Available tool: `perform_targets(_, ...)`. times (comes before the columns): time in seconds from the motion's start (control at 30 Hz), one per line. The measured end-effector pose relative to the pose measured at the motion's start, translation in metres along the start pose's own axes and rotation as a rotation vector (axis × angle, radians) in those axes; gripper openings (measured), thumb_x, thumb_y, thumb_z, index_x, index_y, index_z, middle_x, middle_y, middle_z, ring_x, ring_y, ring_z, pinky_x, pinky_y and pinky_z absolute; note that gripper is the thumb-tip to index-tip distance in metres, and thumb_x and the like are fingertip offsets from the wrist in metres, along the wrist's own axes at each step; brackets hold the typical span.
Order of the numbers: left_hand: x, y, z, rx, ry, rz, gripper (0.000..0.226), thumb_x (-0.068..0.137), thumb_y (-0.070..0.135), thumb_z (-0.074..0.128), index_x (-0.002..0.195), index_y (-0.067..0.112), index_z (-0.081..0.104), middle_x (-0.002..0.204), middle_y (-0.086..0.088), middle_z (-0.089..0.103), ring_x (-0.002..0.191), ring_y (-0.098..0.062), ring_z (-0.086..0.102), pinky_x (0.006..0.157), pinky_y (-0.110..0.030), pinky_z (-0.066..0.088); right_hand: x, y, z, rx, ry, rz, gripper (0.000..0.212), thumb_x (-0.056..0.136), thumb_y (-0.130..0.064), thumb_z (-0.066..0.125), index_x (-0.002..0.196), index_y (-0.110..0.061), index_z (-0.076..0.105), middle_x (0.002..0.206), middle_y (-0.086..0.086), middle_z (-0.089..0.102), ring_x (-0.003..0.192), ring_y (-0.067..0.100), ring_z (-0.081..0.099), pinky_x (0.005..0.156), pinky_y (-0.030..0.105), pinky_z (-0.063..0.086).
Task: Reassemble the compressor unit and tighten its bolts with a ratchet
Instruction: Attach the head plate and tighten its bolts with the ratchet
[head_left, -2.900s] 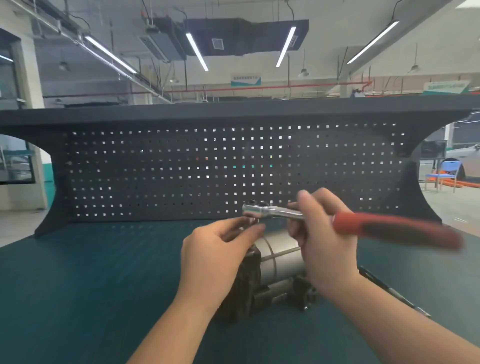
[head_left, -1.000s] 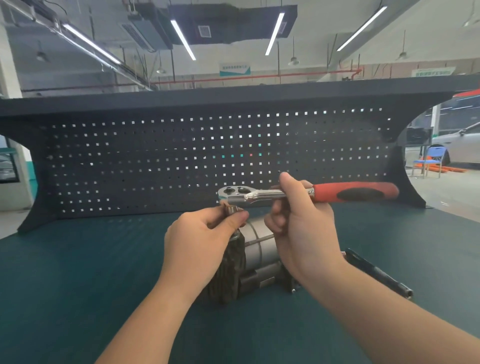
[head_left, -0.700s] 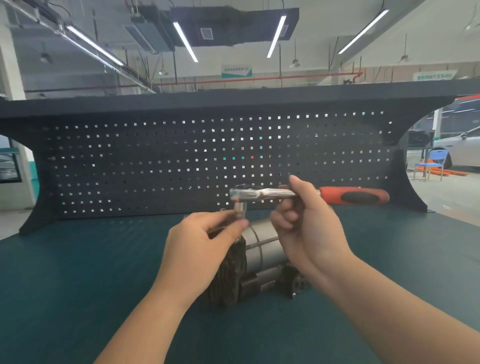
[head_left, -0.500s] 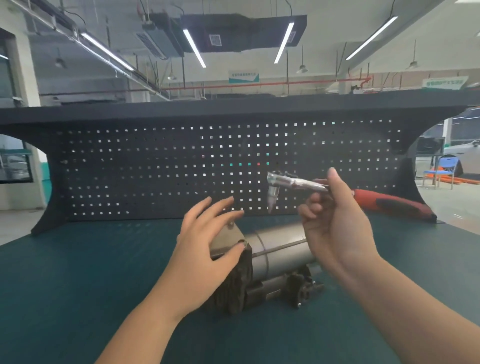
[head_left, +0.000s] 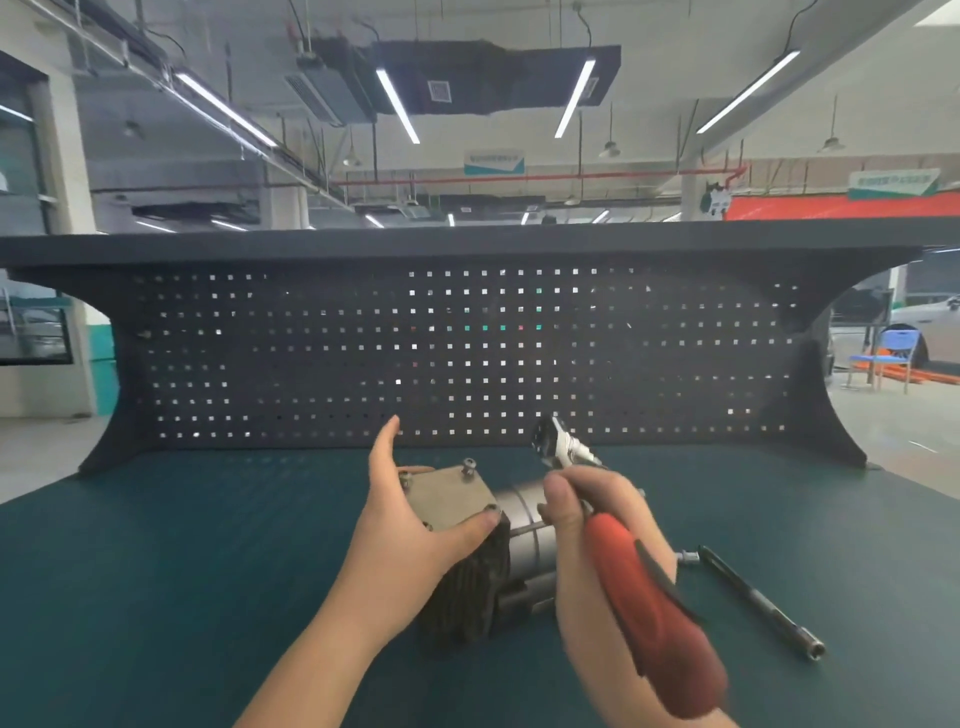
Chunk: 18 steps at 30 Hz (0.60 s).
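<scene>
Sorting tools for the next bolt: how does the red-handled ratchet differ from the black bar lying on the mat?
The ratchet is gripped in the right hand, off the mat; the black bar lies loose on the green mat. The ratchet has a red handle; the bar is dark throughout. Both are long and slim.
</scene>
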<state>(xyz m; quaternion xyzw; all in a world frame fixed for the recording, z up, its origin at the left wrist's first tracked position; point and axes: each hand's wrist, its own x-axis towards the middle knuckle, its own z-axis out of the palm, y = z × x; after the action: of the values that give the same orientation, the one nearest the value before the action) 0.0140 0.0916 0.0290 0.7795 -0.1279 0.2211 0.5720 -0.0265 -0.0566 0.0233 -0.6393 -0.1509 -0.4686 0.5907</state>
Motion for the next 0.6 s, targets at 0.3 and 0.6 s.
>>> perform_targets(0.3, -0.029, 0.034, 0.093, 0.274, 0.369, 0.011, 0.126, 0.072, 0.047, 0.082, 0.142, 0.043, -0.023, 0.111, -0.002, 0.029, 0.097, -0.015, 0.022, 0.099, -0.035, 0.033, -0.004, 0.014, -0.005, 0.187, 0.197, 0.304, 0.012, 0.085, -0.042, 0.056, 0.076, -0.038, 0.063, 0.066, -0.008, 0.067, 0.055, 0.001, 0.06, 0.054, 0.012, 0.047)
perform_targets(0.6, -0.038, 0.043, 0.087, -0.009, 0.442, 0.026, 0.09, 0.083, 0.059, 0.052, 0.154, 0.033, 0.004, 0.123, -0.004, 0.027, 0.107, -0.008, 0.029, 0.099, -0.033, 0.031, 0.0, 0.021, -0.008, 0.34, 0.251, 0.431, 0.019, 0.088, -0.037, 0.051, 0.089, -0.02, 0.058, 0.075, -0.013, 0.066, 0.067, 0.0, 0.065, 0.062, 0.021, 0.057)
